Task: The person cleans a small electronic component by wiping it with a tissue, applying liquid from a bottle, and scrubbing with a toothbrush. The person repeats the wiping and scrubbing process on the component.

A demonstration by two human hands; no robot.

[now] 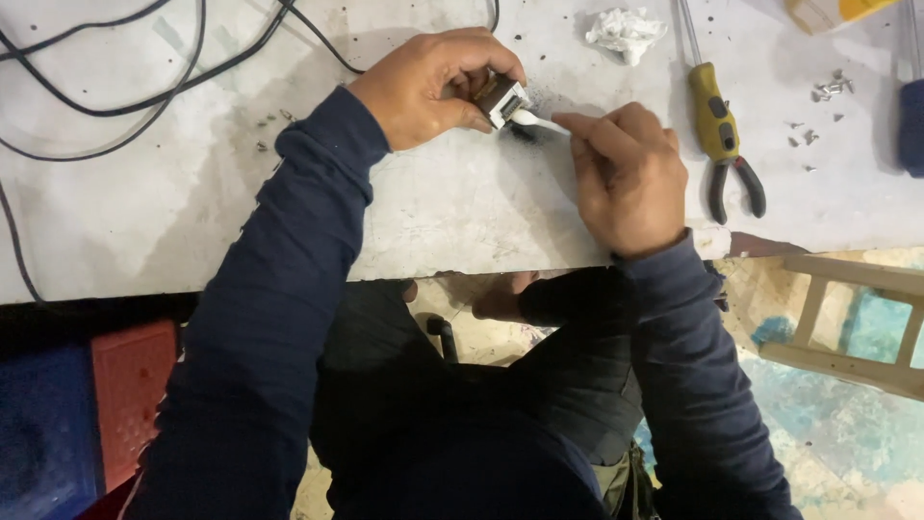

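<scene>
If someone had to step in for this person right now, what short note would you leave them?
Left hand: gripping a small metal-and-white part just above the white bench.
Right hand: pinching a thin white swab, its tip against the part.
Dark dust lies under the part.
Nearby: yellow-handled pliers, crumpled tissue, loose screws, black cables.
Swabbing is under way; how much is left cannot be told.

Scuffed white worktable point(462, 207) under even light; pale wooden stool frame point(852, 323) on a blue-stained floor point(847, 424), red and blue crates point(87, 414) beneath.
</scene>
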